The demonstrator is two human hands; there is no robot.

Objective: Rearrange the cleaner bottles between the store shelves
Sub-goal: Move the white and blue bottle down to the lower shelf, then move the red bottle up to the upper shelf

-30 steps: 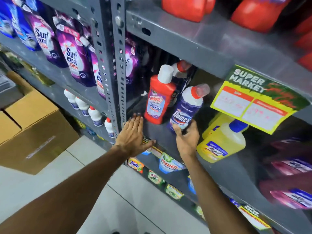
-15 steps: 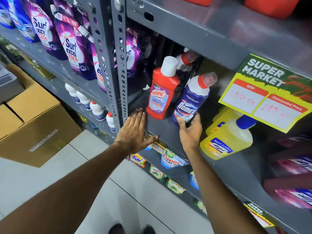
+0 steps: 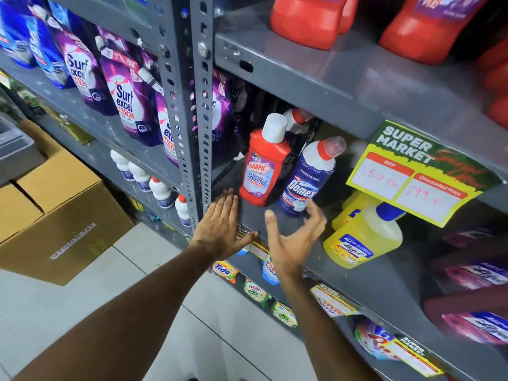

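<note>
A red Harpic bottle (image 3: 262, 166) with a white cap stands on the grey middle shelf (image 3: 357, 273). Right beside it stands a blue and white Domex bottle (image 3: 308, 180) with a red cap, and another red-capped bottle (image 3: 298, 122) is partly hidden behind them. My left hand (image 3: 224, 225) lies flat, palm down, on the shelf's front edge, left of the Harpic bottle. My right hand (image 3: 292, 237) hovers just in front of the Domex bottle with fingers spread, holding nothing. A yellow cleaner bottle (image 3: 362, 237) with a blue cap leans to the right.
A perforated grey upright post (image 3: 192, 111) divides the bays. Purple Surf Excel pouches (image 3: 123, 89) fill the left shelf, with small white bottles (image 3: 160, 191) below. Red jugs (image 3: 305, 20) stand above. A yellow price card (image 3: 412, 174) hangs from the upper shelf. Cardboard boxes (image 3: 60, 215) sit on the tiled floor.
My right hand has let go of the Domex bottle and drawn back with fingers spread; the bottle now stands on the shelf. My left hand stays on the shelf edge.
</note>
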